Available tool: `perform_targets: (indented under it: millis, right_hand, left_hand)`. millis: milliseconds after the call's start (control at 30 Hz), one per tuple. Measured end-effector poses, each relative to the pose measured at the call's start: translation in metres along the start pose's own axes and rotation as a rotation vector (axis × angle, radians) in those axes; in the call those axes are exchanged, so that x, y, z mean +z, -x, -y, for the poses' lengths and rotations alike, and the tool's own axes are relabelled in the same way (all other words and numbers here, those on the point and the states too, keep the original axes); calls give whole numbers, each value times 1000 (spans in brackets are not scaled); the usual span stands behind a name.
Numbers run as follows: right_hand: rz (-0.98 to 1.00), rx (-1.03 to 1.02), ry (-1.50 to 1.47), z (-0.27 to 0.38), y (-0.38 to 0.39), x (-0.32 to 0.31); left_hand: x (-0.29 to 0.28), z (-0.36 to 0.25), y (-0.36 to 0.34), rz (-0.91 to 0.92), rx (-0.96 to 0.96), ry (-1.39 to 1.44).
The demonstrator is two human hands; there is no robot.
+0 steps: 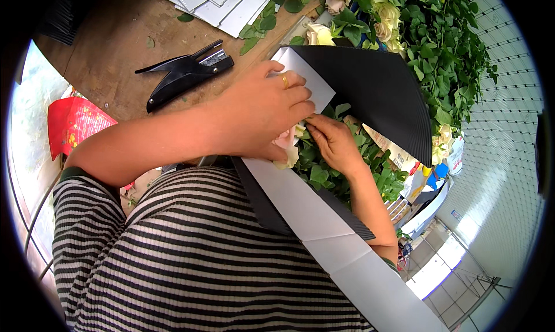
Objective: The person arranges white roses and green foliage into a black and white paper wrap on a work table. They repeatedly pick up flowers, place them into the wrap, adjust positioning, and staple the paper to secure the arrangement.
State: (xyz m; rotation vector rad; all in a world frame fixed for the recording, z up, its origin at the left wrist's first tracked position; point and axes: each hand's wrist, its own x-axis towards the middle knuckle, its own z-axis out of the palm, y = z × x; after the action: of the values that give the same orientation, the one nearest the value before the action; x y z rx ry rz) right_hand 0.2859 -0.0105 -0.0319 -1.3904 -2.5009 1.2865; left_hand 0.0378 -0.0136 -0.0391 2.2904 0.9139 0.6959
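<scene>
Striped shirt (191, 257) nearest. Left hand (263, 109) pressing white wrap sheet (312, 210); right hand (334, 141) pinching roses (289, 144). Risk: petals crushed, wrap slipping open.

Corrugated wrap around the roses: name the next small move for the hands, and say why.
Probably fold the white-and-black corrugated wrap closed over the roses. The left hand presses the wrap's upper edge, the right hand tucks blooms and leaves inside, and the black stapler lies untouched on the wooden table.
</scene>
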Motion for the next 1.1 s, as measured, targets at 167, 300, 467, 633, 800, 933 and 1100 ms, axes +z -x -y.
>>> perform_targets:
  millis: [167,300,467,633,800,933,1100]
  right_hand:
    - [81,21,122,8,-3,-16]
    - [116,35,358,16,0,-19]
    - [91,-408,39,110,-6,-127]
    - [-207,-307,193,67,-91,-200]
    - [-132,-312,770,-30,-148,-119]
    - [-515,-481,535,-11,-133,-173]
    - [-1148,-889,-145,76,56,-384]
  left_hand:
    - [-3,-7,-2,301,-78,-120]
    - [-6,-9,-4,353,-67,-142]
    - [-6,-9,-5,365,-80,-157]
    - [-10,-9,-6,373,-69,-123]
    - [-8,-6,-5,294,-25,-76]
    - [-6,-4,-3,362,-59,-91]
    - [-6,-6,-5,409,-66,-105]
